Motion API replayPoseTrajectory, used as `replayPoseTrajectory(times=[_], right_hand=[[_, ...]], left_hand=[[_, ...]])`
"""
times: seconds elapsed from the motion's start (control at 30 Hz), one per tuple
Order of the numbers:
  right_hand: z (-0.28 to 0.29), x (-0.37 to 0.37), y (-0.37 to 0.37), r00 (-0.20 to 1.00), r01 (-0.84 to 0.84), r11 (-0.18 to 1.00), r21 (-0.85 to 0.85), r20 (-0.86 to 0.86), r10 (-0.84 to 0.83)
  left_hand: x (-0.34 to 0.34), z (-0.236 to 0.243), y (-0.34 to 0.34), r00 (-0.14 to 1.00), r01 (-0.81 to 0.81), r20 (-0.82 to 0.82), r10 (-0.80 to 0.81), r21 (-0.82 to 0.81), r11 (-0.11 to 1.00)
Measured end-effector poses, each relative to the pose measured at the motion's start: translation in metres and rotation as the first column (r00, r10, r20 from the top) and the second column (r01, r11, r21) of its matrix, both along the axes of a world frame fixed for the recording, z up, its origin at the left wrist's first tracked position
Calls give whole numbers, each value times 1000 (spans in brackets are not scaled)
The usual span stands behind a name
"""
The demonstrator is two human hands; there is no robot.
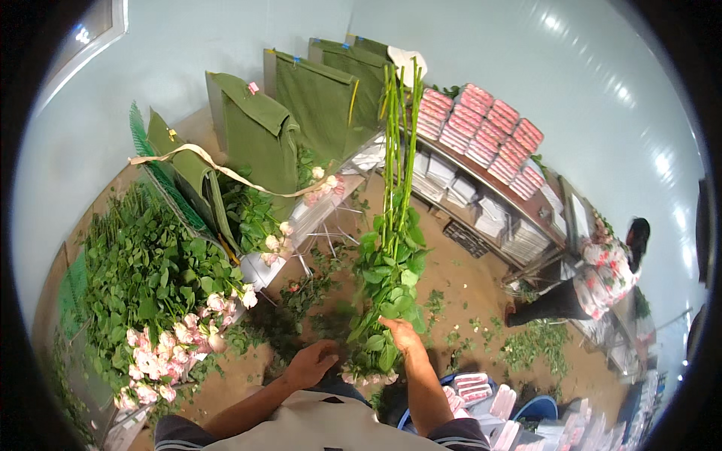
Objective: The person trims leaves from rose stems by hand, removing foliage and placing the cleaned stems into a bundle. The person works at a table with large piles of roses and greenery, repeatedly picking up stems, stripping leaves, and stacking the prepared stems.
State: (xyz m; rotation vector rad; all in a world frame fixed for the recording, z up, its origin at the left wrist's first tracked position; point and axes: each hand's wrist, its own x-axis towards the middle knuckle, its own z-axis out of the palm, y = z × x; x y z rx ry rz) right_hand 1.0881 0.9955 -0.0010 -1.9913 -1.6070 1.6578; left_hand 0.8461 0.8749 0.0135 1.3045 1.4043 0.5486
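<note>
My right hand point(398, 334) grips a long upright bunch of roses point(387, 286), green stems upward, leafy part in the middle and pale pink heads at the bottom. My left hand point(316, 361) is left of the bunch, fingers curled; what they hold, if anything, I cannot make out. To the left lies a big pile of leafy pink roses point(177, 349), beside green cloth dividers point(252, 135) with more roses between them. A pale strap point(195, 150) drapes across the dividers.
Shelving point(508, 203) at the back right carries pink-topped packages point(481, 124) and white stacks. A person point(602, 282) in floral top works at the right. Blue bins point(538, 410) with wrapped packages stand low right. Leaf litter point(534, 346) covers parts of the floor.
</note>
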Motion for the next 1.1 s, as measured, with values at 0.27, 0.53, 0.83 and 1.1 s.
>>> replayPoseTrajectory(times=[0.27,0.53,0.83,1.1], right_hand=[[-8,17,73,978,-206,944,258,92,188],[8,2,163,822,-565,586,581,456,341],[117,-125,302,928,-102,374,922,-47,369],[105,-286,498,580,-791,322,520,472,664]], left_hand=[[0,-17,0,959,-264,86,272,-95,960],[-35,-30,35,956,-290,38,292,-39,956],[-50,-23,110,936,-345,56,348,-55,937],[-48,-38,156,716,-644,166,678,-218,733]])
